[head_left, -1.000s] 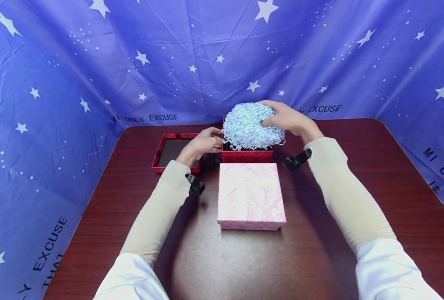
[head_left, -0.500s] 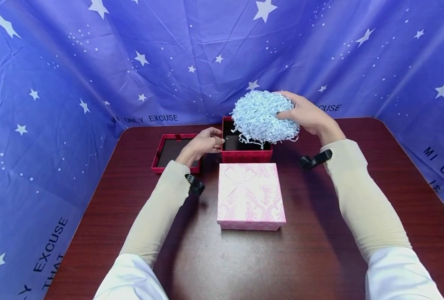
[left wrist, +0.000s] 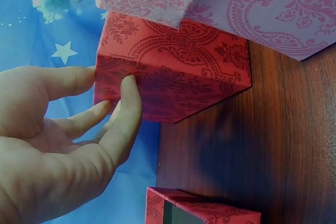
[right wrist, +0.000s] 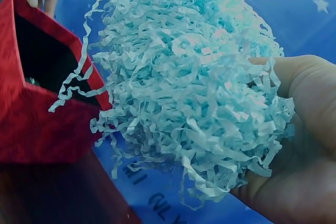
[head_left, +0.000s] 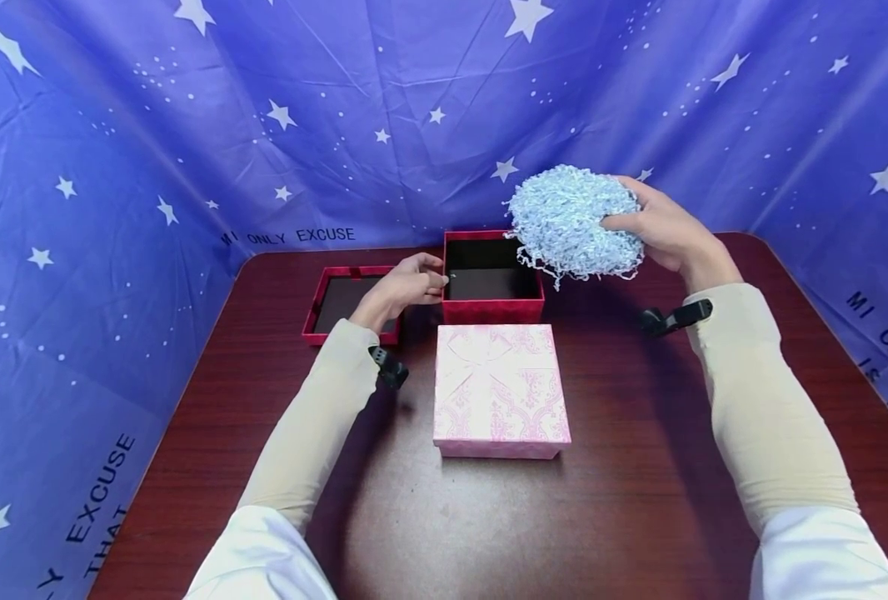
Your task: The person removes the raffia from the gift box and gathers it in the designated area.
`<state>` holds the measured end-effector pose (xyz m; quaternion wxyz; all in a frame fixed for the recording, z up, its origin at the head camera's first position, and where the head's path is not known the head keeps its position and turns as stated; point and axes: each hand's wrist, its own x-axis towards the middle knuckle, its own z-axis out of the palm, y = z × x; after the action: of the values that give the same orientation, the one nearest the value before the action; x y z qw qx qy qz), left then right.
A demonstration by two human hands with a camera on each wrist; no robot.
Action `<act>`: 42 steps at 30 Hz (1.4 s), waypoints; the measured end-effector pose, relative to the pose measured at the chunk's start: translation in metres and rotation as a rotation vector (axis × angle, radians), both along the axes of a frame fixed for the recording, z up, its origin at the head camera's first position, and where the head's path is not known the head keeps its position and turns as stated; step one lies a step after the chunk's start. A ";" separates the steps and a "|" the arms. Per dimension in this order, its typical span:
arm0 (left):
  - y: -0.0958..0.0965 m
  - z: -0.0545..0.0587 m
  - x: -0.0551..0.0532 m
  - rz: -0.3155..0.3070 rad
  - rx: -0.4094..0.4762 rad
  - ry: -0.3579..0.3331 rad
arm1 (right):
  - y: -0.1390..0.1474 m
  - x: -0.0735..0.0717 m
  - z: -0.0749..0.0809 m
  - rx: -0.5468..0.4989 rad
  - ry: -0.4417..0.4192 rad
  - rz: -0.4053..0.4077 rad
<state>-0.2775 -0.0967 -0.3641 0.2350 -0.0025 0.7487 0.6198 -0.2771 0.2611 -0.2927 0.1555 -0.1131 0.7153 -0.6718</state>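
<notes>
My right hand (head_left: 665,225) grips a fluffy bundle of light-blue crinkled paper shred (head_left: 571,221), raised above the table to the right of the red box. In the right wrist view, loose strands hang from the shred (right wrist: 184,77), and the thumb presses into its side. At the left wall of the open red gift box (head_left: 492,312), my left hand (head_left: 406,287) pinches the rim. The left wrist view has fingertips against the box's patterned outer wall (left wrist: 173,77). Dark inner walls and floor show inside the box.
A lidded pink patterned gift box (head_left: 500,383) stands just in front of the red box. The red lid (head_left: 311,321) lies upturned at the left, partly behind the left hand. A blue star-printed cloth (head_left: 384,100) hangs around the dark wooden table (head_left: 639,467).
My right hand has lifted the paper shred up out of the red box and carried it to the right. The box's dark inside has come into view. My left hand stays at the rim.
</notes>
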 end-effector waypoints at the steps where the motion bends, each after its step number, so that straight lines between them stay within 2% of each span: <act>1: 0.000 0.000 0.000 0.000 0.001 0.000 | 0.004 0.001 -0.001 0.018 0.007 -0.011; 6: 0.001 0.000 0.001 0.003 0.010 -0.002 | 0.021 0.004 -0.011 0.217 0.022 -0.093; 12: 0.000 0.000 0.002 0.004 -0.004 0.004 | 0.035 0.008 -0.030 0.177 -0.024 -0.130; 14: 0.000 0.000 0.002 0.001 -0.005 0.005 | 0.040 0.008 -0.037 0.219 -0.023 -0.145; 18: -0.001 0.000 0.002 -0.008 -0.010 0.003 | 0.050 0.009 -0.050 0.230 -0.041 -0.154; 21: -0.001 0.000 0.003 -0.011 -0.008 0.002 | 0.056 0.010 -0.059 0.186 -0.070 -0.146; 24: -0.001 0.001 0.003 -0.005 -0.008 0.001 | 0.060 0.011 -0.068 0.192 -0.080 -0.153; 31: 0.000 0.001 0.003 0.001 -0.011 -0.004 | 0.071 0.010 -0.087 0.273 -0.067 -0.195; 35: 0.000 0.001 0.003 0.000 -0.016 -0.001 | 0.075 0.010 -0.096 0.234 -0.088 -0.234; 38: 0.000 0.001 0.002 -0.001 -0.024 0.003 | 0.077 0.009 -0.100 0.246 -0.068 -0.272; 42: 0.000 0.001 0.002 -0.004 -0.032 0.005 | 0.077 0.008 -0.104 0.340 -0.019 -0.333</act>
<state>-0.2751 -0.0972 -0.3630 0.2344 -0.0032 0.7590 0.6074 -0.2688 0.3382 -0.3969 0.0661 0.0405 0.8255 -0.5590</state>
